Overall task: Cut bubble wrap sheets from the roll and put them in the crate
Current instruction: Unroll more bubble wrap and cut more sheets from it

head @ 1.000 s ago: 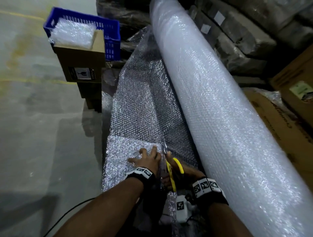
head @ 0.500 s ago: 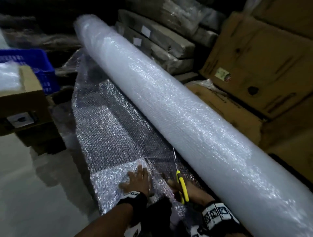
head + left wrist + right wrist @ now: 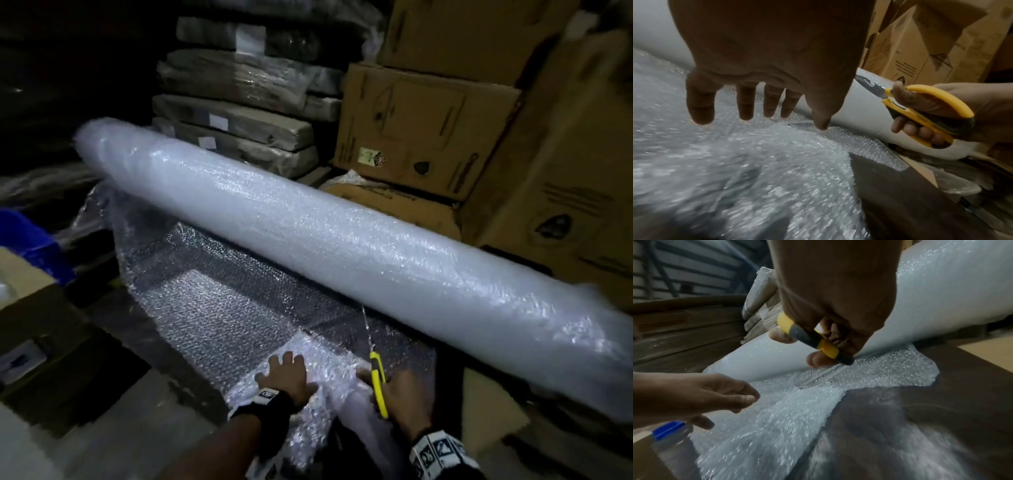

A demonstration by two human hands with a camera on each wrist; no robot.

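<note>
- Yellow-handled scissors [image 3: 377,385] gripped in right hand [image 3: 406,399], fingers curled through the loops; blades point away toward the roll [image 3: 342,246], tip just short of it
- Left hand [image 3: 286,375] flat, fingers spread and straight, resting on the sheet [image 3: 219,308], holding nothing
- Sheet lies unrolled in front of the roll; near end bunched and folded under the hands
- Roll lies long and slanted across the head view, cardboard boxes [image 3: 428,126] and wrapped flat bundles [image 3: 239,133] stacked behind
- Blue crate [image 3: 30,240] at far left, only partly seen, behind a brown box [image 3: 27,308]
</note>
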